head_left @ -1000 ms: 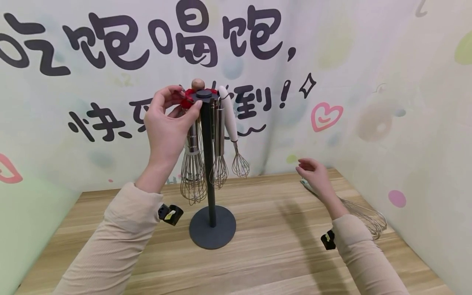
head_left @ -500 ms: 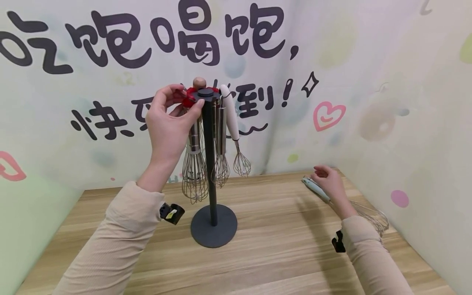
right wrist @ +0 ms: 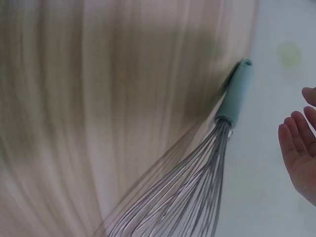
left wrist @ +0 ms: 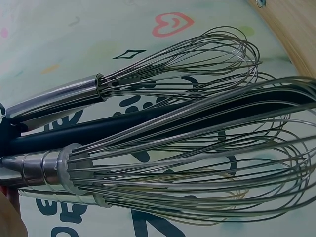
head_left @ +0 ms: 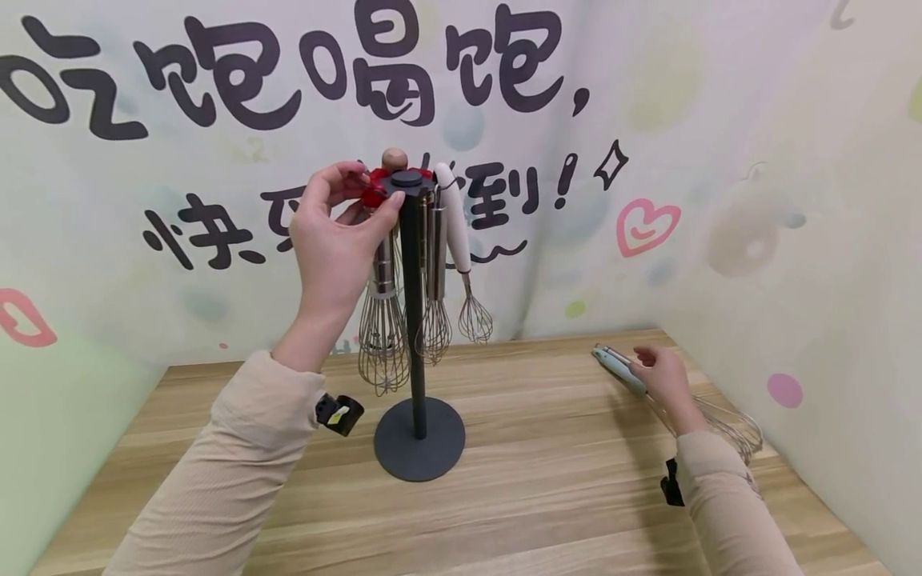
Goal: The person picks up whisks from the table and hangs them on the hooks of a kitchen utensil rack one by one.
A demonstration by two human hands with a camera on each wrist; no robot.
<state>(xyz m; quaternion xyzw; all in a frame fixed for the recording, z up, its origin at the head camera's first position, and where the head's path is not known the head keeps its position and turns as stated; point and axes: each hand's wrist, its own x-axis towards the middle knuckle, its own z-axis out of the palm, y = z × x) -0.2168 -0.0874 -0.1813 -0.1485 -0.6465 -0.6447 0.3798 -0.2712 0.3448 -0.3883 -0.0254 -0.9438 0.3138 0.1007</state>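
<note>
A dark whisk stand [head_left: 419, 448] rises upright from a round base, with several whisks hanging from its top. My left hand [head_left: 334, 240] grips the stand's top at its left edge, thumb against the black disc and fingers by the red parts. Below that hand hangs a steel-handled whisk [left wrist: 197, 173], large in the left wrist view. On the table at the right lies a whisk with a mint handle [head_left: 615, 370], its wires partly hidden by my right forearm. My right hand [head_left: 663, 376] hovers over it, fingers loosely bent and apart from the mint handle [right wrist: 237, 94] in the right wrist view.
A white-handled small whisk [head_left: 455, 224] hangs on the stand's right side. A steel-coloured strip, possibly another handle, lies along the mint one. The wooden table [head_left: 547, 496] meets printed walls [head_left: 763, 240] behind and at the right.
My right hand has moved right and lower, over the mint-handled whisk, uncovering more of its handle. The left hand stays at the stand's top. The view has shifted slightly.
</note>
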